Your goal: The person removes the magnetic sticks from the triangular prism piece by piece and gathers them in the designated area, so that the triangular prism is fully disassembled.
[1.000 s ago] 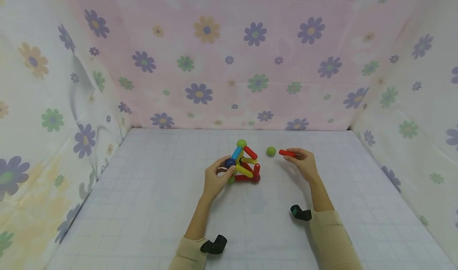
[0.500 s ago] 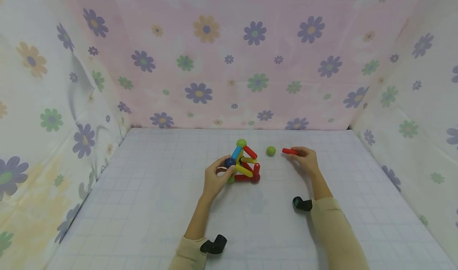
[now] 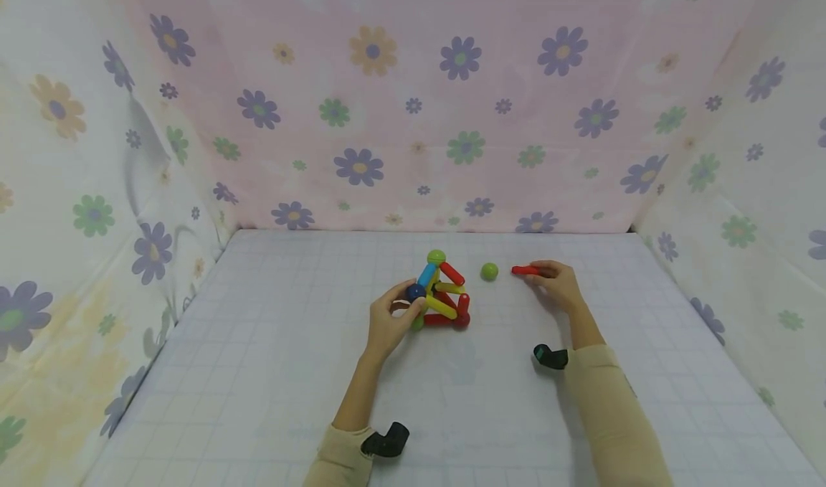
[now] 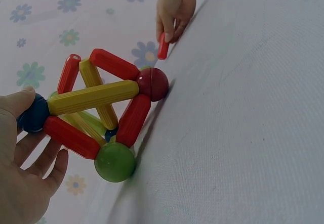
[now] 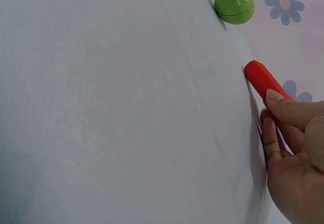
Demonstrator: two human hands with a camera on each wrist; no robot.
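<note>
A structure of coloured rods and balls stands on the table, left of the loose green ball (image 3: pixel 490 271). My left hand (image 3: pixel 387 323) pinches its dark blue ball (image 4: pixel 34 114) between thumb and fingers. From that ball a yellow rod (image 4: pixel 93 97) runs to a red ball (image 4: pixel 153 84), and a red rod (image 4: pixel 72 137) runs to a green ball (image 4: pixel 115 162). Another green ball (image 3: pixel 436 257) tops the frame, joined to a light blue rod (image 3: pixel 426 275). Right of the loose ball, my right hand (image 3: pixel 558 284) pinches a separate red rod (image 5: pixel 264 80) by one end.
The white table (image 3: pixel 271 372) has a faint grid pattern. Flowered cloth (image 3: pixel 413 114) hangs behind it and on both sides. A black wrist mount (image 3: pixel 387 440) sits by the left sleeve, and another black mount (image 3: pixel 551 357) by the right.
My right hand has moved slightly right and away from me with the red rod, which is now farther from the loose green ball. The left hand keeps its hold on the blue ball.
</note>
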